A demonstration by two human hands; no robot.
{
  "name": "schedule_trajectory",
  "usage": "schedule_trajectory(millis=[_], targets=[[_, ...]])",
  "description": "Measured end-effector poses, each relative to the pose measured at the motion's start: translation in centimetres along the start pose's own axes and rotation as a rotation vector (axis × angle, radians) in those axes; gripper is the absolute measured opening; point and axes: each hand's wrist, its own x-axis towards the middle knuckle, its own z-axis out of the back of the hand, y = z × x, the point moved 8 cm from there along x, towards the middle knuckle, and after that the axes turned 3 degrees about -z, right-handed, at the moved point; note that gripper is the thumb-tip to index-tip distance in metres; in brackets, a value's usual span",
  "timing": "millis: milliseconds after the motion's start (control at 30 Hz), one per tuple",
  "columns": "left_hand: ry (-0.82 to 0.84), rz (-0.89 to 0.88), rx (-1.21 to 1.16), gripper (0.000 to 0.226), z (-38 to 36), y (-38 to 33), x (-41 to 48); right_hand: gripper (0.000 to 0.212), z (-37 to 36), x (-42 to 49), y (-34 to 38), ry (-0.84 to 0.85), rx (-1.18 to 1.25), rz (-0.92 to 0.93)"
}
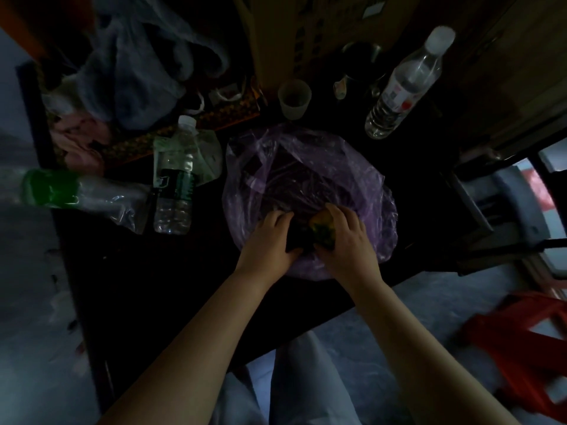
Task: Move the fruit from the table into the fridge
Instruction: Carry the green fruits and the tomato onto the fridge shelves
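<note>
While both hands are working inside a purple plastic bag on the dark table, the right hand is gripping a yellow-green fruit and the left hand is clutching something dark beside it. Two water bottles are crowding the bag's left side, while a cup and a tall bottle are standing behind it. A red stool is sitting near the table's right corner.

Very dim, murky shadows over the table, blurred, warped wide-angle edges
</note>
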Motion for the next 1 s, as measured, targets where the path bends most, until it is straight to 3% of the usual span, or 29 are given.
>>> schedule_trajectory(millis=[333, 533, 767, 1000], targets=[[-0.145, -0.253, -0.065, 0.071, 11.8, -4.4, -3.6, 0.072, 9.0, -5.7, 6.0, -0.366, 0.042, 0.023], [-0.207, -0.436, -0.111, 0.068, 15.2, -4.4, -10.1, 0.072, 9.3, -14.1, 9.5, -0.530, 0.060, -0.068], [-0.203, -0.640, -0.133, 0.068, 18.2, -4.6, -18.4, 0.074, 8.1, -25.1, 15.1, -0.745, 0.114, -0.164], [-0.153, -0.881, -0.173, 0.067, 20.1, -10.2, -25.9, 0.076, 11.5, -35.4, 19.0, -0.964, 0.010, -0.272]])
